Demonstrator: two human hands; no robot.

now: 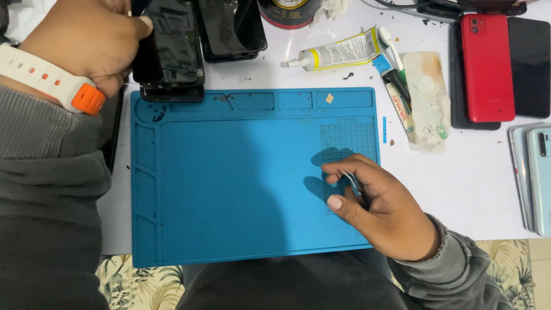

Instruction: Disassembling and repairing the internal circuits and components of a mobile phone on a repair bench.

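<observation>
Head view: the fingers of the right hand (376, 209) are pressed together around a pair of metal tweezers (351, 182), thumb below and index finger above, with the tips lying over the small-square grid at the right of the blue silicone work mat (241, 189). The hand rests on the mat's lower right part, its grey sleeve running off toward the bottom edge. The left hand (86, 43), at the upper left and wearing a white watch strap with an orange loop (54, 83), has its fingers curled over the left edge of a dark phone (169, 49) that lies partly across the mat's top left corner; the fingertips themselves are hidden, so how firmly they close on it cannot be told. Just right of that phone lies a second dark phone body (232, 28). On the white desk (476, 189) beyond the mat's top edge lies a tube of adhesive (338, 54), nozzle to the left, and beside it a stained cloth (426, 100) with small tools. Farther right a red phone (487, 69) rests on a black one, and pale phones (534, 178) lie at the right edge.
</observation>
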